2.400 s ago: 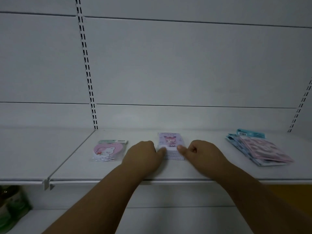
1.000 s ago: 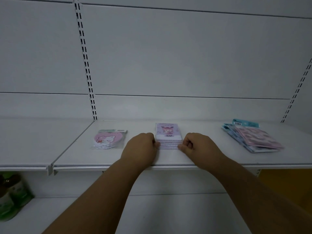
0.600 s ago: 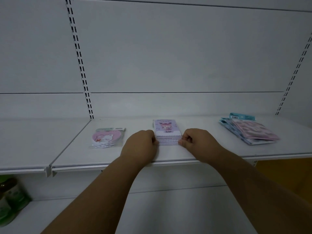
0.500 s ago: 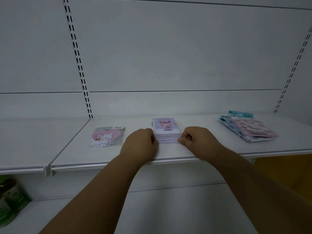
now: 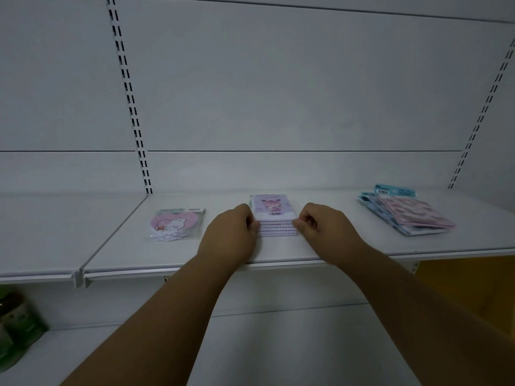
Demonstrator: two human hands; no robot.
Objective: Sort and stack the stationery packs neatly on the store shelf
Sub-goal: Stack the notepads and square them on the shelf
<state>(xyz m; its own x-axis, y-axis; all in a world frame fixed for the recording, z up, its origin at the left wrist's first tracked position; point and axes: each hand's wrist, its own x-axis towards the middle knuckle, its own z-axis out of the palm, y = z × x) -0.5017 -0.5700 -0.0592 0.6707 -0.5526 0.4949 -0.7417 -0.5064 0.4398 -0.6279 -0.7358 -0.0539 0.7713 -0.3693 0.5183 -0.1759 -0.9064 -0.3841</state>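
Observation:
A stack of several purple notebook packs (image 5: 273,210) with a cartoon girl on top lies in the middle of the white shelf (image 5: 278,250). My left hand (image 5: 231,234) presses its curled fingers against the stack's left side. My right hand (image 5: 324,228) does the same on the right side, so the stack is squeezed between both. A pink heart-shaped pack (image 5: 175,224) in clear wrap lies alone to the left. A fanned, untidy pile of pink and blue packs (image 5: 405,215) sits at the right.
Slotted uprights (image 5: 131,107) run up the white back panel. A seam and bracket (image 5: 79,277) split the shelf from its left neighbour. Green bottles (image 5: 16,324) stand on the lower shelf at far left. A yellow surface (image 5: 468,285) shows below right.
Both hands have stayed pressed on the purple stack's sides, and its spread front edges have drawn in a little. The view has shifted slightly.

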